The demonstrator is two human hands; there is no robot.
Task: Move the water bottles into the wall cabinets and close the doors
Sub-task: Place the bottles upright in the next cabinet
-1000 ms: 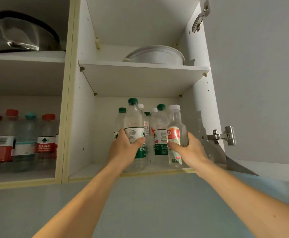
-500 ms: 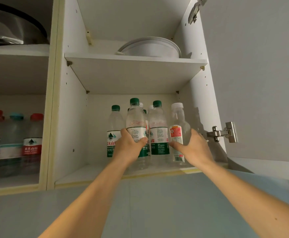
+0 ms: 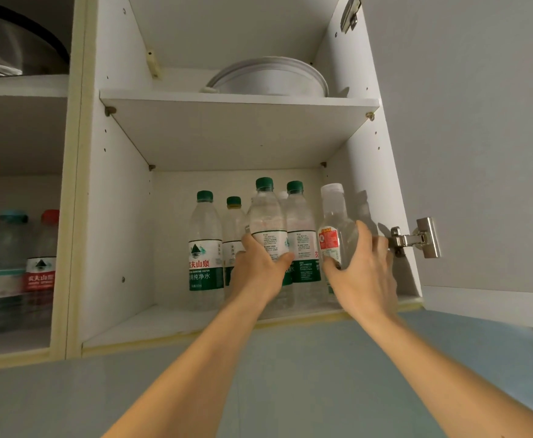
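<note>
Both my hands reach into the lower shelf (image 3: pixel 164 327) of the open wall cabinet. My left hand (image 3: pixel 258 273) grips a clear green-capped water bottle (image 3: pixel 266 222) around its label. My right hand (image 3: pixel 361 273) holds a clear white-capped bottle with a red label (image 3: pixel 333 226) at the shelf's right side. Behind and beside them stand more green-capped bottles (image 3: pixel 205 245), upright on the shelf. The cabinet door (image 3: pixel 480 137) stands open at the right, with its hinge (image 3: pixel 413 238) just past my right hand.
A white bowl (image 3: pixel 271 77) sits upside down on the upper shelf. The left compartment holds several red-capped and teal-capped bottles (image 3: pixel 40 267) below, and a dark metal pot (image 3: pixel 15 49) above. A blue-grey wall (image 3: pixel 258 390) lies under the cabinets.
Both hands have pushed their bottles further onto the shelf, closer to the standing bottles. My view has shifted right, so the left compartment shows less.
</note>
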